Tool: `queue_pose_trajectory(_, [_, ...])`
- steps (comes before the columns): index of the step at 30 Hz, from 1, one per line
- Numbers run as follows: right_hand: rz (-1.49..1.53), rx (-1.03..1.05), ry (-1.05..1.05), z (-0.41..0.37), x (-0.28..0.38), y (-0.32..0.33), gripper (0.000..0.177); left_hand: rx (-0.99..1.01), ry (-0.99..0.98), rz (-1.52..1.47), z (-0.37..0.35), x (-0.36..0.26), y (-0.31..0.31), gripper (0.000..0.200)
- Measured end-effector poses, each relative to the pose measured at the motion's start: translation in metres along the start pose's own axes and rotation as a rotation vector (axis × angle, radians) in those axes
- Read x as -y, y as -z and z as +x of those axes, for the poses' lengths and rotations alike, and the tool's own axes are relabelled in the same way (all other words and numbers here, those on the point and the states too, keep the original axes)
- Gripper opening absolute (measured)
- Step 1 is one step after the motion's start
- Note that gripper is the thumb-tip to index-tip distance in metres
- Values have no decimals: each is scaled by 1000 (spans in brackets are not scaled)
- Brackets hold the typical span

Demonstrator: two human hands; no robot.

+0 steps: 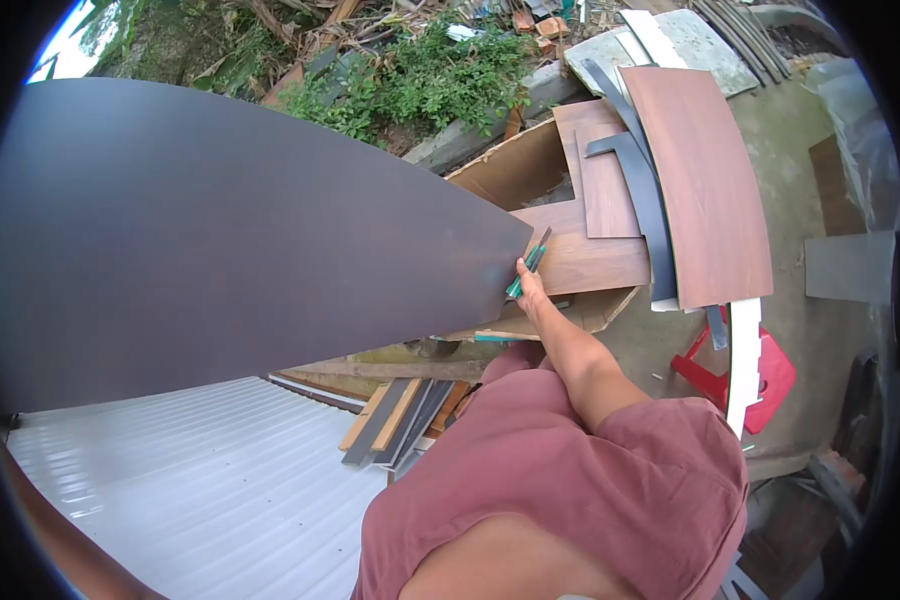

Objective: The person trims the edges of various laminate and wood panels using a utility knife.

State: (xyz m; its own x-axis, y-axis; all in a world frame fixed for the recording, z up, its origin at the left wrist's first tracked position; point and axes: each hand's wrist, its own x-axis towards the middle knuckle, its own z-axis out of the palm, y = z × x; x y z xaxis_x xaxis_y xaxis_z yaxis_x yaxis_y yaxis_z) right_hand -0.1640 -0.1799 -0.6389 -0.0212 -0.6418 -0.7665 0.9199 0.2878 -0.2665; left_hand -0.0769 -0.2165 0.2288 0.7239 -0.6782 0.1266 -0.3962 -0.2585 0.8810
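A large dark grey board spans the left half of the view, its narrow-looking end near the middle. At that end my right hand is closed around a slim green-handled tool with a dark tip, perhaps with a second green piece beside it. The same hand is right at the board's edge. Of my left arm only a part shows at the lower left; the left hand is out of sight. Just beyond the right hand lie brown wood-grain panels on an open cardboard box.
A curved wood-grain panel and dark strips lie at the right. Below them stands a red plastic stool. White corrugated sheeting spreads at the lower left, with several cut strips beside it. Plants grow behind.
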Motion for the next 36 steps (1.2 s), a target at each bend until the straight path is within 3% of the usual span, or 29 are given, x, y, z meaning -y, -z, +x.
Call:
queue_pose_trajectory(5, [-101, -56, 77, -5, 19, -1, 49, 288, -652, 320, 21, 5, -34, 41])
queue_pose_trajectory(7, [-251, -171, -94, -41, 50, -15, 43, 360, -914, 436, 34, 12, -41, 42])
queue_pose_trajectory(9, [-280, -205, 27, -64, 71, -16, 34, 357, -1191, 555, 48, 12, -33, 43])
queue_pose_trajectory(11, [-434, -69, 280, -59, 92, -4, 27, 177, -1251, 556, 90, -1, -42, 46])
queue_pose_trajectory(13, [-620, -127, 451, -82, 139, -30, 30, 526, -1292, 455, 71, -5, -59, 47])
queue_pose_trajectory(14, [-659, -116, 526, -119, 171, -62, 42, 486, -1293, 431, 59, -4, -65, 46])
queue_pose_trajectory(16, [-729, 85, 695, -188, 239, -128, 57, 543, -1304, 416, 52, -9, -74, 45])
queue_pose_trajectory(18, [-745, 364, 875, -272, 293, -196, 58, 500, -1347, 474, 48, -15, -80, 39])
queue_pose_trajectory(21, [-825, 558, 1083, -387, 344, -279, 52, 563, -1368, 393, 41, -17, -88, 41])
queue_pose_trajectory(24, [-837, 819, 1146, -452, 375, -333, 52, 621, -1311, 404, 30, -19, -90, 42])
queue_pose_trajectory(29, [-956, 831, 1284, -497, 395, -378, 50, 594, -1385, 436, 25, -21, -87, 42])
queue_pose_trajectory(36, [-994, 812, 1396, -514, 395, -377, 45, 568, -1428, 280, 19, -12, -85, 39])
